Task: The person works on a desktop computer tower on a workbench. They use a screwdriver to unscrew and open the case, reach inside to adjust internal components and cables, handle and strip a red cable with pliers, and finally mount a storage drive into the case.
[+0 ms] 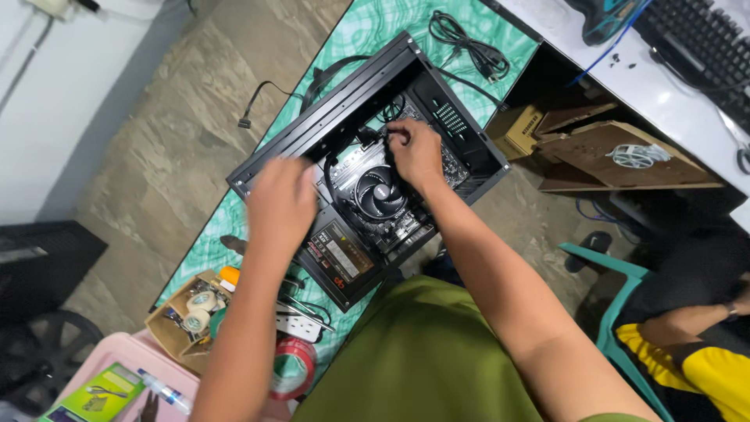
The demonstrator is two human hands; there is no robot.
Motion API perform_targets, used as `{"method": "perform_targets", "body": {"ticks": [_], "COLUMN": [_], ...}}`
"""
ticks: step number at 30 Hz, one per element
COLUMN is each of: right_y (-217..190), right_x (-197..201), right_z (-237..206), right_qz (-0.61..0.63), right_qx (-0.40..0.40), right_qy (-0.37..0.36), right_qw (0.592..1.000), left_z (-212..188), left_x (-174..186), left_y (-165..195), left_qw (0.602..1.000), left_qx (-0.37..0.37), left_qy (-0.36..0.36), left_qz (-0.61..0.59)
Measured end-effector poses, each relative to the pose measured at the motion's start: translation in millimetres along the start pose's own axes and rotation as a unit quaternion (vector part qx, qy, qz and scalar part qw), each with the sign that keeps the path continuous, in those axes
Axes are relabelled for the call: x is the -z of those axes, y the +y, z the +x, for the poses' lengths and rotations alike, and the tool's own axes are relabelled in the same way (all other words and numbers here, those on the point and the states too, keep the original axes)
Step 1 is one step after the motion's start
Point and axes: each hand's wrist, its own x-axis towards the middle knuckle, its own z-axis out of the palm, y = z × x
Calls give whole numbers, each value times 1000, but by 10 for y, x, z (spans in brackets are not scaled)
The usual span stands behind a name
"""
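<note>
1. Black cables (pixel 373 134): thin and limp, inside the open computer case (pixel 367 156); judged light and easily kinked, best pinched near the connector, not mid-run.
2. Right hand (pixel 416 152): grip pinched together on the cables just above the round CPU cooler fan (pixel 380 193).
3. Left hand (pixel 280 205): motion-blurred over the case's near wall; whether its grip is apart or together cannot be told.
4. Case: sheet metal, likely heavy and sharp-edged; the motherboard inside is fragile. Power supply (pixel 341 254) sits at the near end.
5. Counter (pixel 375 19): green-patterned cover; cardboard box of tape rolls (pixel 191 312) nearby.
</note>
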Motion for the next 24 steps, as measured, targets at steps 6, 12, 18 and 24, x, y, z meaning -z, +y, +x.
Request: {"method": "perform_targets", "body": {"ticks": [6, 12, 18, 24], "right_y": [-20, -39, -11, -144], "right_x": [-139, -40, 87, 382], "right_z": [-10, -56, -45, -148], "right_qz": [93, 79, 15, 71], "right_qx": [-61, -118, 46, 10], "right_qy": [27, 4, -3, -113], "right_qw": [993, 990, 999, 991], "left_z": [890, 1159, 1395, 1358], "left_x": [-1219, -1819, -2106, -2223], "left_y": [139, 55, -222, -316], "left_qw": [984, 877, 798, 773], "left_qx": [31, 252, 350, 369], "left_qy": [-101, -281, -343, -337], "left_qz": [-142, -299, -351, -391]}}
